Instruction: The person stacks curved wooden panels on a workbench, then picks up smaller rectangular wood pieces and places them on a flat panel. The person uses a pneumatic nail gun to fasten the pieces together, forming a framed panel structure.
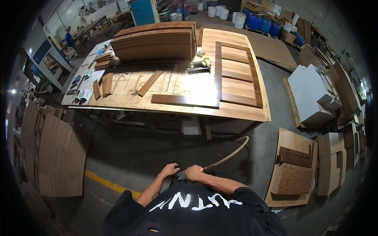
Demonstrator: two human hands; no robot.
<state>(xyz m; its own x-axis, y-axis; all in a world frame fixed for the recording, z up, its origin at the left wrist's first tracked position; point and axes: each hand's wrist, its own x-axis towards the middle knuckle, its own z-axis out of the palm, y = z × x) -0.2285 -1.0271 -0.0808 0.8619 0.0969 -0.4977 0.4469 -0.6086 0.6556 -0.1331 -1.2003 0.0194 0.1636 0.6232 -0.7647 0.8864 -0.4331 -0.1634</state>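
Note:
My right hand (193, 173) is closed in front of my waist around the end of an air hose (231, 154). A dark coupling with a bit of orange shows beside its fingers, and the pale hose curves up toward the table. Close by on the left, my left hand (170, 169) has curled fingers. Something dark shows at its fingertips, too small to name. Both hands are low and apart from the worktable (185, 110). On that table lie a black and yellow power tool (199, 65) and a wooden panel with darker frame strips (237, 74).
A tall stack of brown boards (153, 43) stands on the table's far side, with loose wood strips (149, 83) before it. Leaning panels (63, 157) are at the left. More boards (293, 167) and white blocks (311, 96) stand right. A person (69, 37) is far left.

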